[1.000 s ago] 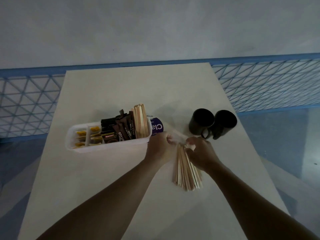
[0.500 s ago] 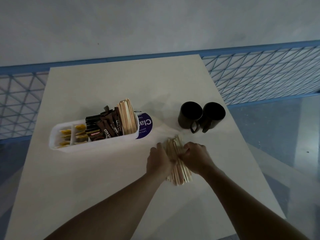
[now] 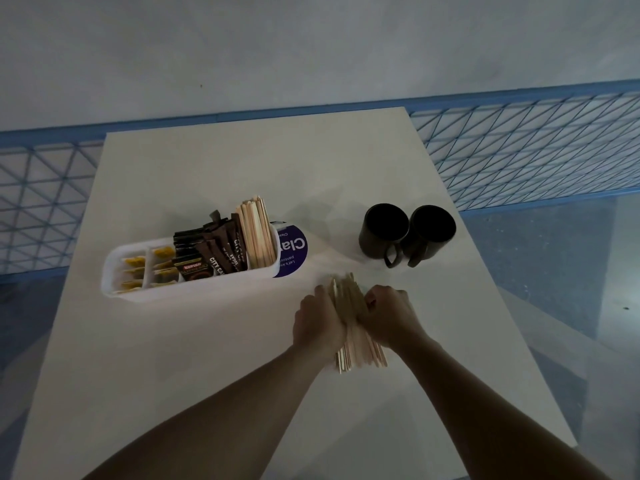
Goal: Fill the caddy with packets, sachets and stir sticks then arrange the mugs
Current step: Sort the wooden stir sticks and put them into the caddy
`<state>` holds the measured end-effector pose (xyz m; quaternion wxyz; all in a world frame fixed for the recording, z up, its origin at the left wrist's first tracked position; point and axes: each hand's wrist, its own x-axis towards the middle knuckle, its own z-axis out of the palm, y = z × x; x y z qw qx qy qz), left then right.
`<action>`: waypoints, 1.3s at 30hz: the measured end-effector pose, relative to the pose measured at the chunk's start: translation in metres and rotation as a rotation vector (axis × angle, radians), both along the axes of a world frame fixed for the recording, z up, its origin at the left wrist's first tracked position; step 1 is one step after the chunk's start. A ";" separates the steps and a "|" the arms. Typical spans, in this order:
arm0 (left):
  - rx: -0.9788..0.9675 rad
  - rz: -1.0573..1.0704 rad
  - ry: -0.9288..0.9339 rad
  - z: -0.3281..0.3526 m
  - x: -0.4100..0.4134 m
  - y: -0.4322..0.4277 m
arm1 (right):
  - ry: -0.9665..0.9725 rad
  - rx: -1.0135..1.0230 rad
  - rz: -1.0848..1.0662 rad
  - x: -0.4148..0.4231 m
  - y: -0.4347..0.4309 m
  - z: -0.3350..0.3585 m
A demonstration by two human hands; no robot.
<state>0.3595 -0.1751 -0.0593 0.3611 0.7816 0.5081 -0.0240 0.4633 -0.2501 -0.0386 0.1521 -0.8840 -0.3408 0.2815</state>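
Wooden stir sticks (image 3: 360, 355) — long axis near-to-far | left hand (image 3: 317, 323), right hand (image 3: 388, 315) — both hands clasp bundle

Bare indoor workspace: plain wall (image 3: 311, 46), blue mesh railing (image 3: 536, 150), white table (image 3: 207, 168)

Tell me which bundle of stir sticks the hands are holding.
The loose bundle, gripped between the left hand and the right hand; the other bundle stands untouched in the caddy.

Caddy (image 3: 194, 289) left on table (image 3: 207, 358), mugs (image 3: 407, 233) right (touching), stick bundle (image 3: 356, 348) nearer.
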 end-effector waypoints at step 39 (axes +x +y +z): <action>-0.217 0.095 -0.098 0.028 -0.038 0.040 | 0.046 0.068 -0.128 -0.001 0.005 0.004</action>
